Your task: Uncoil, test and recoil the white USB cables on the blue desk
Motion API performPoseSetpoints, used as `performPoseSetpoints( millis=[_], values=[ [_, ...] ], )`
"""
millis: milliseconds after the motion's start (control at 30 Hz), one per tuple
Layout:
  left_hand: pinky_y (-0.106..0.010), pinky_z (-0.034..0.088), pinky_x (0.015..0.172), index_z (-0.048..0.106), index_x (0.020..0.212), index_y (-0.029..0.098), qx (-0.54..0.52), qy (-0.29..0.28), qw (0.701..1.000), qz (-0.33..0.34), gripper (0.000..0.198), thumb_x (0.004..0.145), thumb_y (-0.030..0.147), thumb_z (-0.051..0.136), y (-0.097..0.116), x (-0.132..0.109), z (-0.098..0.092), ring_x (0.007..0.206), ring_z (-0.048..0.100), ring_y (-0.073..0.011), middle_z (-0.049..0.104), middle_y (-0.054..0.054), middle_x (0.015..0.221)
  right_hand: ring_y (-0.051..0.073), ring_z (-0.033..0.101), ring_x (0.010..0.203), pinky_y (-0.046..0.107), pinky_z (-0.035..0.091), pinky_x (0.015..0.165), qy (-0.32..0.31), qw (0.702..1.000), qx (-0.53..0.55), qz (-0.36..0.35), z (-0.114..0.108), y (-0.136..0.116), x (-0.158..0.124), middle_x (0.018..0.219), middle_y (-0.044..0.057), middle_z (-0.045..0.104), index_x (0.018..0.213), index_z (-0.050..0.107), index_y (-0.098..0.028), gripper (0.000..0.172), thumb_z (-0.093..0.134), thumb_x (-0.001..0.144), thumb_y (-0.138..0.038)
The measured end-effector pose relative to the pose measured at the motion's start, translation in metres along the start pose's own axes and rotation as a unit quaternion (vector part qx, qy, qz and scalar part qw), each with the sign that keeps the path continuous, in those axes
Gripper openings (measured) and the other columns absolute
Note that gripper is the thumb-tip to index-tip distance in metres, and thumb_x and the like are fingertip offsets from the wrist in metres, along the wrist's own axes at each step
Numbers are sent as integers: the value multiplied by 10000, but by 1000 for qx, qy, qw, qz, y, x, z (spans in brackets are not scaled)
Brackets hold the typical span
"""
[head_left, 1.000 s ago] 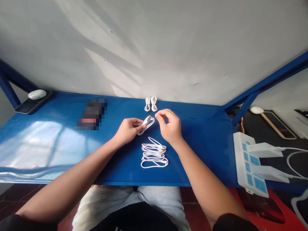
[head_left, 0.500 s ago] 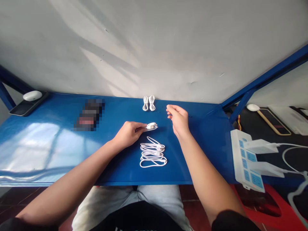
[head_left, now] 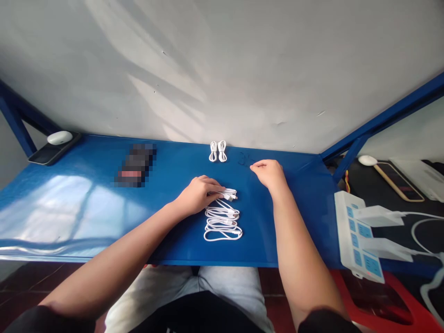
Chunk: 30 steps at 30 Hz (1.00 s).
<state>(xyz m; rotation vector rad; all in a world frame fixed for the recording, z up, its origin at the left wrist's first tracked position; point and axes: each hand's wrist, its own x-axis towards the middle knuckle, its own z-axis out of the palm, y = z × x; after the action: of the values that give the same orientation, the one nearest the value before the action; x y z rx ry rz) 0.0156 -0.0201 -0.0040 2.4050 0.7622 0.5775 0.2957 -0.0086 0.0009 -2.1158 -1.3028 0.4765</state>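
Observation:
My left hand (head_left: 199,194) is closed round one end of a coiled white USB cable (head_left: 229,194), low over the blue table. Just nearer to me lie more loosely coiled white cables (head_left: 224,226), one below the other. My right hand (head_left: 270,173) is at the table's right half, thumb and fingertips pinched together. What they hold, if anything, is too small to make out. Beside those fingertips are several thin dark strands (head_left: 243,159), perhaps ties, hard to see against the blue. Two neatly bundled white cables (head_left: 222,151) stand side by side near the wall.
The blue table (head_left: 173,247) meets a grey wall (head_left: 243,69). On its left are a blurred dark object (head_left: 137,164) and a dark tray (head_left: 45,155) with a white mouse-like item (head_left: 59,138). At right sit a white power strip (head_left: 354,231) with chargers and a phone (head_left: 398,180).
My left hand has brought the coiled cable down and slightly right, towards the loose cables. My right hand has moved right and lower, beside the dark strands. The view has shifted slightly.

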Motion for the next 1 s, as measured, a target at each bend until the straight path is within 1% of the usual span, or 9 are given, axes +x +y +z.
performPoseSetpoints(
  millis=[100,200,333,433,600,733,800,900,1000],
  values=[
    [-419,429,984,746,1221,246,8,-21,1000,-16,374,973,473,583,5,-1,-2,1110,629,-266,725,-90,1238,241,671,771,396,537,802,30,1000,2,-4,0,-6,-3,819,84,731,956,784,-161,304,749,705,-329],
    [-435,400,1018,726,1254,261,8,-34,999,-24,375,971,464,587,9,-3,-3,1156,595,-272,703,-82,1271,218,654,795,383,539,794,20,996,47,-77,1,-23,-17,897,80,718,985,774,-174,336,750,738,-401],
    [-461,385,1055,692,1278,266,6,-32,999,-37,354,947,356,605,12,-8,-2,1218,543,-290,646,-85,1334,197,659,798,318,542,691,-253,948,94,-171,1,-45,-45,891,55,731,914,768,-203,291,795,726,-423],
    [-485,387,1070,618,1339,249,2,-19,998,-60,450,892,301,617,15,-13,0,1276,487,-320,578,-111,1389,179,660,770,296,542,649,-348,915,103,-175,0,-51,-57,906,50,730,958,755,-201,327,826,707,-399],
    [-501,403,1032,552,1278,232,-6,7,994,-107,466,817,244,618,26,-18,0,1309,429,-331,521,-120,1390,180,668,820,288,552,672,-357,910,122,-174,7,-47,-58,915,28,708,1004,724,-205,391,852,637,-252],
    [-454,412,900,645,1089,225,25,-13,990,-138,270,822,242,608,33,-22,-7,1135,497,-304,558,-107,1239,176,666,796,282,537,658,-363,908,82,-193,11,-47,-58,896,25,724,929,742,-213,209,773,722,-224],
    [-445,379,892,707,1023,229,48,-44,991,-118,191,885,276,584,36,-24,-12,1079,516,-285,595,-96,1177,178,670,783,284,533,652,-362,907,67,-204,10,-48,-59,897,29,740,901,760,-220,154,747,748,-205],
    [-431,340,895,762,1021,240,74,-85,991,-76,282,985,390,527,40,-27,-21,1014,543,-258,658,-85,1106,193,686,799,291,540,661,-348,910,58,-218,8,-51,-60,919,32,764,897,782,-239,167,748,745,-178],
    [-414,327,885,777,1027,241,99,-108,988,-47,319,978,472,563,43,-30,-26,982,561,-252,694,-83,1072,200,701,779,292,539,637,-349,911,54,-213,6,-53,-63,901,26,777,870,793,-254,159,733,751,-168]
  ],
)
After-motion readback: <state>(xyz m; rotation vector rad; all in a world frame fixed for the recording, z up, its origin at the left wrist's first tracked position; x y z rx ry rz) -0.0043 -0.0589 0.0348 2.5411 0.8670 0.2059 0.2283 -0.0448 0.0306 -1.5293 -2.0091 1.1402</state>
